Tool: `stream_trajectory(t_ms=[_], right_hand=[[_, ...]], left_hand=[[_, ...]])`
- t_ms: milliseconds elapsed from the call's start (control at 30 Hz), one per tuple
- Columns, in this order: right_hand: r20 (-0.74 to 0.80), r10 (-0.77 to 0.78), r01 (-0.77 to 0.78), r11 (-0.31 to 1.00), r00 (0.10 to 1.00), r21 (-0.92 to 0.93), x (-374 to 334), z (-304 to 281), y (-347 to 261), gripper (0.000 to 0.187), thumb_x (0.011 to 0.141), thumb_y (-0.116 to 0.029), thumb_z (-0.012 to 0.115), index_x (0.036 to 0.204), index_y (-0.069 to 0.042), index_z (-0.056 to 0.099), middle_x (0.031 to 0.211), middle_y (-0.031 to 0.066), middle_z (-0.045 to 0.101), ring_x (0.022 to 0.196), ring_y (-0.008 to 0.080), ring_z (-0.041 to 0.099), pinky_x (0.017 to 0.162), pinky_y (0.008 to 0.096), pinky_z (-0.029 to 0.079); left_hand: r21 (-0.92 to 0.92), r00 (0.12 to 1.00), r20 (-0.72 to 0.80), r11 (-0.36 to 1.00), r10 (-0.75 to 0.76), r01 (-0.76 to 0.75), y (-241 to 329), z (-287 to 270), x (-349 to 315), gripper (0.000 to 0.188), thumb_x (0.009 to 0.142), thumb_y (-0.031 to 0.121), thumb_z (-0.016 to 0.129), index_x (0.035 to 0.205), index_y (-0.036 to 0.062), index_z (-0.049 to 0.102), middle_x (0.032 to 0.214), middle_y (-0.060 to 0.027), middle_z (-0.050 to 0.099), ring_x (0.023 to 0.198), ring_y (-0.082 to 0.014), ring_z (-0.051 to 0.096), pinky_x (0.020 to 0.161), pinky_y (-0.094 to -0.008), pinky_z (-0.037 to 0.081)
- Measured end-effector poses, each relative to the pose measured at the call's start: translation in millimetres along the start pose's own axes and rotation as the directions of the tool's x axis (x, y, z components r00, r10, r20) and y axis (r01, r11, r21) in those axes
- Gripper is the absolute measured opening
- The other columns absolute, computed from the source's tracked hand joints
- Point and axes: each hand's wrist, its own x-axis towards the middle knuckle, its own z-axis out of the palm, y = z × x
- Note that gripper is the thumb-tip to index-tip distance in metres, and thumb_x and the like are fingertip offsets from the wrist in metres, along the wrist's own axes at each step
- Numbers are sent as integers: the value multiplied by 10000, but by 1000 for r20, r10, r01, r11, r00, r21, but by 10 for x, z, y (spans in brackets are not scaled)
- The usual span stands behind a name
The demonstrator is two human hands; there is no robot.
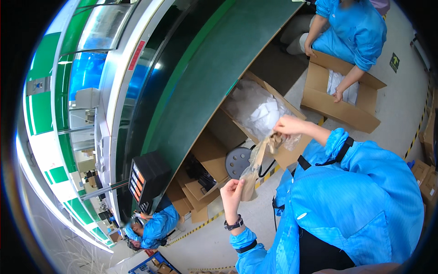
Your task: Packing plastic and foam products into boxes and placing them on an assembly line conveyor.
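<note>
A long, see-through tan strip, which looks like packing tape, stretches between my two hands. My left hand, with a dark watch at its wrist, pinches the strip's lower end. Its other end is crumpled in the closed fingers of my right hand. Just beyond my right hand stands an open cardboard box holding clear plastic and white pieces. A round grey stool seat is close beyond the strip, partly covered by it.
A green-topped bench runs diagonally ahead, bearing a black bin rack. Open cartons stand under its edge. At upper right a seated co-worker handles an open box. Another person is at lower left.
</note>
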Motion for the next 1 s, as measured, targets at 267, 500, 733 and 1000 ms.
stream_trajectory(t_ms=[267, 500, 733, 1000], right_hand=[[-350, 45, 154, 840, 936, 521, -362, -473, -57, 219, 893, -202, 516, 731, -74, 590, 539, -24, 492, 455, 61, 425, 444, 233, 355], [-492, 25, 410, 516, 870, 752, -1042, -1341, 277, 274, 893, -210, 497, 641, -113, 450, 546, -42, 372, 463, 60, 323, 457, 213, 286], [-674, -226, 711, 249, 703, 658, -1578, -1826, 641, 151, 900, -178, 519, 790, -75, 517, 609, -27, 447, 570, 62, 431, 544, 210, 371], [-352, -166, 34, 935, 921, -353, -223, -484, 940, 141, 703, -123, 571, 729, -33, 675, 704, 121, 668, 687, 248, 648, 635, 366, 497]], left_hand=[[-28, 990, 137, 998, -44, 48, 56, -191, -20, 149, 818, 88, 695, 735, 12, 596, 581, 52, 561, 471, 14, 426, 403, -165, 284], [138, 1000, -8, 990, 1, 1, -319, -1006, -132, 137, 769, 76, 740, 761, -22, 645, 611, 49, 575, 543, -1, 474, 465, -157, 324], [374, 987, -156, 923, -29, 87, -924, -1935, -363, 151, 791, 92, 715, 804, -47, 660, 656, 13, 602, 601, -46, 527, 541, -189, 416], [311, 986, 115, 938, 123, -153, 640, -1107, -292, 138, 877, 53, 598, 987, -26, 568, 857, -53, 648, 796, -71, 598, 705, -216, 481]])
